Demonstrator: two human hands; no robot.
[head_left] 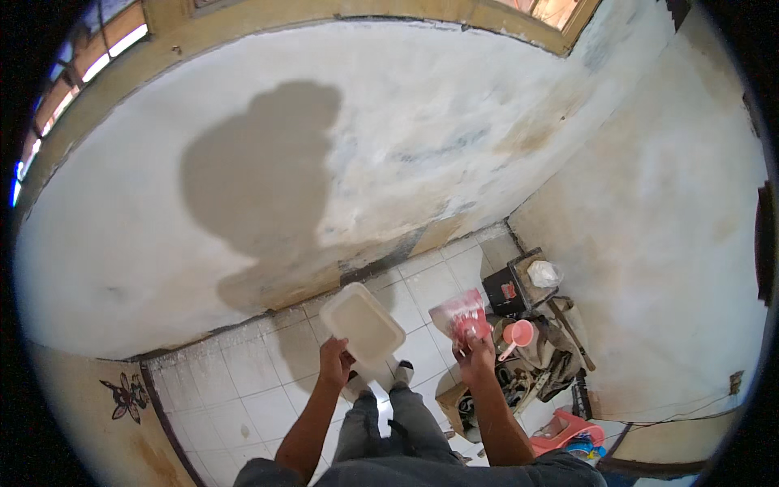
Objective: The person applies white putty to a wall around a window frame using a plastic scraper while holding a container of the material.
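My left hand (336,359) grips the near left edge of a shallow, cream-coloured rectangular tray (363,322) with rounded corners. The tray is held up in front of me over the tiled floor, and its inside looks bare. In my right hand (475,359) is a pink and partly clear plastic packet (462,316), pinched by its lower end. What the packet contains cannot be made out. A gap separates the two hands, with floor tiles visible between them.
A patchy white wall (389,146) rises ahead. On the right stand a black box (504,292) with a white plastic bag (543,274) on top, a pink dipper (518,333), sacking and a long wooden-handled tool (572,335). Nearer lie a cardboard box (451,406) and a pink basin (563,426).
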